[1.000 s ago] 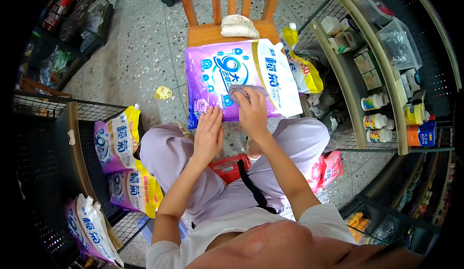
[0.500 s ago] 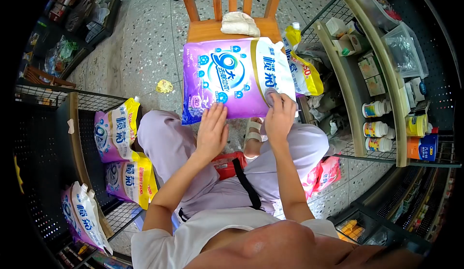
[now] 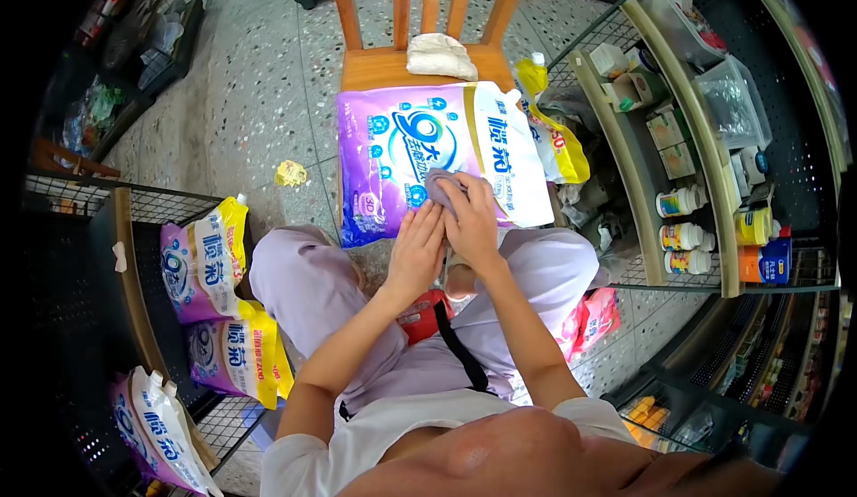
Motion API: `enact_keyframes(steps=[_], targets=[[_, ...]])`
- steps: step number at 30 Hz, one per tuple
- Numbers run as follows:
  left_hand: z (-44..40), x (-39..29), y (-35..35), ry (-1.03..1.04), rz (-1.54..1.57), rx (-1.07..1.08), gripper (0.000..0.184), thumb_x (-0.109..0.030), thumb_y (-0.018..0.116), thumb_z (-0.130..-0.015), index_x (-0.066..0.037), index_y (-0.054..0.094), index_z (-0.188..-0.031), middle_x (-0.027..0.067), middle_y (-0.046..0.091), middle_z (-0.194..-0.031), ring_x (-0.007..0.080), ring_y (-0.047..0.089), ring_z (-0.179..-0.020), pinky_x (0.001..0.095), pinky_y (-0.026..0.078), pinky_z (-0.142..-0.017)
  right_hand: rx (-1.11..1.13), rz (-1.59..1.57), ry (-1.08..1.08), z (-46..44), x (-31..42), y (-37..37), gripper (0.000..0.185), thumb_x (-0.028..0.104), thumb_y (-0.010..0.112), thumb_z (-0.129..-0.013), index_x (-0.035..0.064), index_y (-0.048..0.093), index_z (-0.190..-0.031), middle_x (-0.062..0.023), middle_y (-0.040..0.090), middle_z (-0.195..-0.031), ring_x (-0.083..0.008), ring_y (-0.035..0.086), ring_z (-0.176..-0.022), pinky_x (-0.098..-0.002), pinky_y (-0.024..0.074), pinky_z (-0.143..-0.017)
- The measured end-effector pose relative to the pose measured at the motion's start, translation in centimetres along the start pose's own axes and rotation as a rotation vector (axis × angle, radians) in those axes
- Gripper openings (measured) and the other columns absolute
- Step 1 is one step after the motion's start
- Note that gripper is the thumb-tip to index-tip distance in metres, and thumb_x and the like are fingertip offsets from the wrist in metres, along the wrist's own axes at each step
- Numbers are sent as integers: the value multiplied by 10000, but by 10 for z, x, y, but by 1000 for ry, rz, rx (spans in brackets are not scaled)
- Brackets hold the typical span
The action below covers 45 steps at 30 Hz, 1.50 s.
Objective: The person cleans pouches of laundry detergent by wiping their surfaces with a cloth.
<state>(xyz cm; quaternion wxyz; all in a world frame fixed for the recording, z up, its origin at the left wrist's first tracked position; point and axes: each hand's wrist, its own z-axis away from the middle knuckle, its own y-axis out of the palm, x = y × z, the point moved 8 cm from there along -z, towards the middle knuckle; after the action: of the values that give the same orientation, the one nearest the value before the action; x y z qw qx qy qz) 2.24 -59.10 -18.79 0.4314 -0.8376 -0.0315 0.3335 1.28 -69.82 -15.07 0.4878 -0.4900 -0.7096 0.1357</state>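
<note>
Wooden chair (image 3: 375, 70): one, straight ahead
Big bag (image 3: 424, 136): one, lies flat on the seat, long axis left to right
Yellow-edged bags (image 3: 207, 265): two at left, one just right of the chair
Left hand (image 3: 415, 260): fingers laid straight on the near edge, touching the right hand (image 3: 475, 229)
White cloth (image 3: 442, 56): one, by the backrest
Grey cloth (image 3: 438, 185): one, gripped under bent right fingers, nearer than left

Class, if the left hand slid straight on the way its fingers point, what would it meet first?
The left hand would probably first meet the greyish-purple cloth under the right hand on the detergent bag; depth is unclear.
</note>
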Motion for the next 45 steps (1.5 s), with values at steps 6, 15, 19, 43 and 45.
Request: enact_keyframes(steps=[6,15,19,43,45], targets=[[-2,0,0,-10,21,4,436,-41,610,-814,65,557,-1234,207,515,-1346,362,438,-1328,515,322,-1101,-32,75,42,-19,0,11,387,-24,625,-751,41,645,-1132,-145,572,-1162,-361,522,-1040,-431,442,-892],[-3,0,-4,-17,27,33,469,-48,591,-820,70,540,-1272,196,508,-1361,333,431,-1338,476,312,-1120,-24,189,58,-55,-9,28,374,-50,612,-771,55,651,-1127,-142,578,-1140,-348,530,-1039,-421,443,-883],[-4,-1,-4,-21,15,19,490,-54,586,-821,67,527,-1292,188,501,-1379,326,427,-1344,469,306,-1128,-30,232,34,-71,-18,36,385,-41,619,-772,74,649,-1138,-135,582,-1145,-346,539,-1042,-421,447,-881],[0,-2,-7,15,-1,-3,506,-86,597,-831,52,520,-1312,176,504,-1381,306,423,-1348,448,303,-1139,198,398,134,-168,-74,77,287,97,596,-792,117,714,-1054,-145,620,-1096,-363,576,-1019,-459,486,-868],[-1,-3,-8,18,-1,-10,505,-85,596,-832,50,521,-1313,172,505,-1381,301,425,-1347,446,305,-1139,293,407,201,-176,-80,80,279,130,610,-793,126,724,-1048,-157,624,-1121,-370,580,-1034,-455,485,-895]])
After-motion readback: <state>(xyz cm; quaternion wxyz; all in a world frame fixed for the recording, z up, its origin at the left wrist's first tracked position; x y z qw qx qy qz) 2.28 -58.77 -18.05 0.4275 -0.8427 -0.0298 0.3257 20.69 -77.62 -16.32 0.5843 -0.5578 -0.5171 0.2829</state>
